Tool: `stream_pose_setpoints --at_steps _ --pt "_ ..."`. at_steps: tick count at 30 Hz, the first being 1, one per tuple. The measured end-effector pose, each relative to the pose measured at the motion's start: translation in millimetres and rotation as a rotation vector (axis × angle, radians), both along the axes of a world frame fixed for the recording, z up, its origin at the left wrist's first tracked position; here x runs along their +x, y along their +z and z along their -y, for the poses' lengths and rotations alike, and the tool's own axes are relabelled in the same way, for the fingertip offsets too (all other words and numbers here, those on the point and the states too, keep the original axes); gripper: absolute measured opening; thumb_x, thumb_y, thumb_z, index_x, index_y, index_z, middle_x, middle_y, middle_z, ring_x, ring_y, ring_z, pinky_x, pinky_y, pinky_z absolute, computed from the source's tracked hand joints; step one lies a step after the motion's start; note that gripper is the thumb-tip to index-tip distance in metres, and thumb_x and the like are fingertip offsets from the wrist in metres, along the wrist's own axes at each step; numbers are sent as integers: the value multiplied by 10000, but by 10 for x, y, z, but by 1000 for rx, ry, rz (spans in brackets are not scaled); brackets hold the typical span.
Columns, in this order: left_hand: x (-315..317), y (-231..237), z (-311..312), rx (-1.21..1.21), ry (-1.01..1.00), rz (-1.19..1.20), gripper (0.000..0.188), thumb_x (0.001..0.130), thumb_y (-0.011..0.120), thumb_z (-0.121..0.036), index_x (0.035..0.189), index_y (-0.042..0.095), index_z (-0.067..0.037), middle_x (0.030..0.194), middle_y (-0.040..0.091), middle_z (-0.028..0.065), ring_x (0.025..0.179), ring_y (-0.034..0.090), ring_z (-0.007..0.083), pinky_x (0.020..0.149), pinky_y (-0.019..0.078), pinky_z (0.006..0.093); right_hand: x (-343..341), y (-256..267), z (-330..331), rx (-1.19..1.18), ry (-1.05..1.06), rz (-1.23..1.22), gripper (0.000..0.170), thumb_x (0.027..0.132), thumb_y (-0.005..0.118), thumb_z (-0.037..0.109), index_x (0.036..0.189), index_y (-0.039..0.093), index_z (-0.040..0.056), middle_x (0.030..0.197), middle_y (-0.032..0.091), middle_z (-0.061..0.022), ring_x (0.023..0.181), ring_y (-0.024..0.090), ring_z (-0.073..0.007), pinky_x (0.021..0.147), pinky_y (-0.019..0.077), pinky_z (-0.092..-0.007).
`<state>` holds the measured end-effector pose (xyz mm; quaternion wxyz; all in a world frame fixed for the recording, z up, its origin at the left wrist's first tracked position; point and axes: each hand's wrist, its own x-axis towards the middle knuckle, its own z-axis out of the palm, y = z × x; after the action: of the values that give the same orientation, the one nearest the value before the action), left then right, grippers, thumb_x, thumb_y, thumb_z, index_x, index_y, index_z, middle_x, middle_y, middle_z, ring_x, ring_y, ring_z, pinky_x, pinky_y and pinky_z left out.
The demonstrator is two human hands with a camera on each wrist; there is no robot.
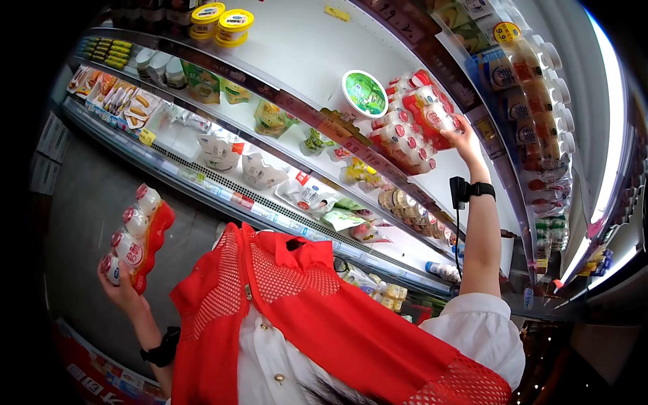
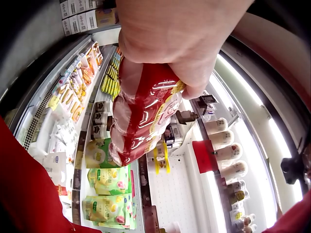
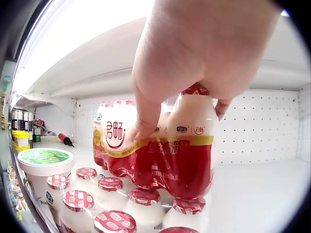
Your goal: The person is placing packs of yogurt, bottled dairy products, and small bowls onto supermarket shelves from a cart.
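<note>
My left hand (image 1: 123, 291) grips one end of a red-wrapped pack of yogurt drink bottles (image 1: 143, 233), held out to the left over the floor. In the left wrist view that same pack (image 2: 143, 111) hangs tilted under the fingers. On the upper shelf, my right hand (image 1: 464, 140) holds another such pack (image 3: 165, 160) from above, thumb against its printed side. This pack is upright over several white bottles with red foil caps (image 3: 114, 191), overlapping their tops. A white tub with a green lid (image 1: 365, 93) stands beside them.
Yellow-lidded tubs (image 1: 235, 21) stand farther along the upper shelf (image 1: 297, 57). Pouches (image 1: 273, 120) and bagged goods (image 1: 307, 192) line the lower shelves. Large bottles (image 1: 526, 94) fill a shelf at the right. Stacked boxes (image 1: 50, 152) are beyond the cooler's far end.
</note>
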<state>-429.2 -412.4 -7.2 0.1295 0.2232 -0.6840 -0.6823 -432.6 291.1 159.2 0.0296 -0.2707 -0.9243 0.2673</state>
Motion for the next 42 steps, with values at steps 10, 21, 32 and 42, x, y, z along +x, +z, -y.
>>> stream_pose_setpoints --at_steps 10,21,32,42 --pt "92 109 -311 -11 11 -4 515 815 627 -193 1228 375 -18 1169 458 173 1062 504 266 858 473 368 80 -119 -449 -231 52 82 586 687 736 144 1210 472 136 1146 505 -58 1024 473 -173 888 389 -296" --pt "-216 396 -523 -29 -77 -95 512 780 637 -193 1192 388 -17 1140 455 153 1043 511 255 846 493 362 88 133 -67 90 67 -14 647 747 673 392 1207 467 -14 1199 505 -182 1149 458 -265 955 353 -331" --pt "-782 1054 -1621 17 -960 -402 479 684 721 -295 995 472 -29 990 546 100 920 543 160 810 449 299 642 -579 2024 -730 521 -386 668 673 679 112 1258 361 57 1213 469 -107 1022 533 -195 895 400 -336" --pt "-1154 1731 -4099 230 -1302 -418 415 771 671 -89 1137 495 -2 1010 571 97 857 570 118 719 491 240 616 -157 1301 -492 5 -843 289 791 607 19 1067 533 -25 1022 517 -78 916 550 -157 834 446 -281"
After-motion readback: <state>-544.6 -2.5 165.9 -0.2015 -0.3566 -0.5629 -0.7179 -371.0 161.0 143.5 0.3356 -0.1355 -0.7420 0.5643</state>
